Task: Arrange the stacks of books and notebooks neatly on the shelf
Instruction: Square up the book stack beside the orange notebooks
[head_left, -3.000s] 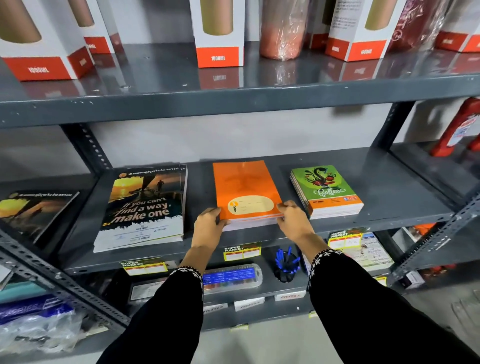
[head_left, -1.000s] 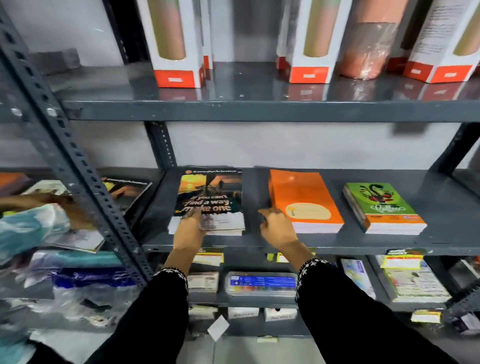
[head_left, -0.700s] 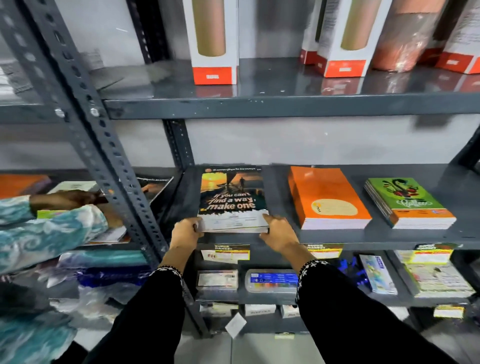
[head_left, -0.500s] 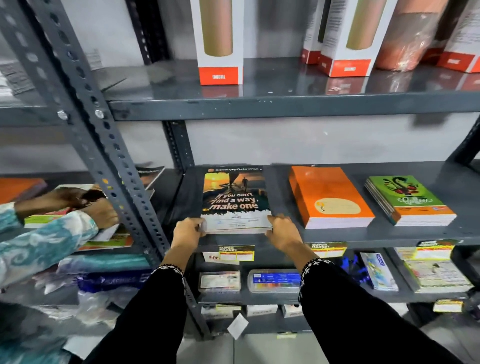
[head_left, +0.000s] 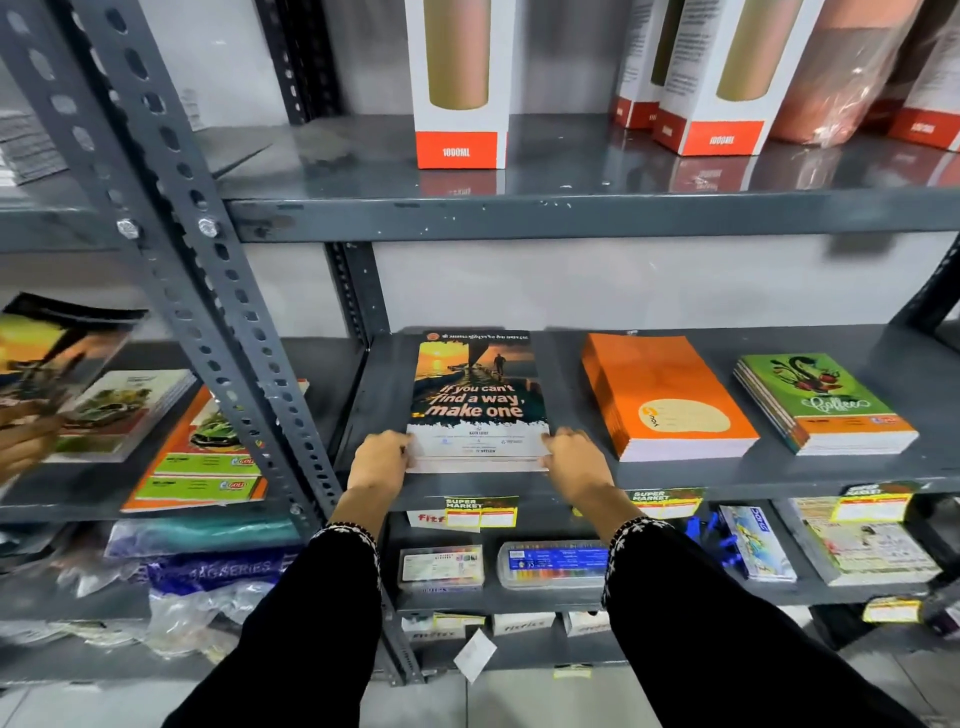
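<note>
With the left hand and right hand grasping the near corners of the sunset-cover book stack, left of the orange notebook stack on the shelf, equal pressure should square its edges.

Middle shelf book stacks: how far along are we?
Looks done: the orange notebook stack and the green notebook stack sit squared and apart on the middle shelf. In hand: the left hand and right hand grip the near corners of the "make one" book stack, which looks nearly straight. Left: the overlapping books in the left bay, where another person's hand works.
</note>
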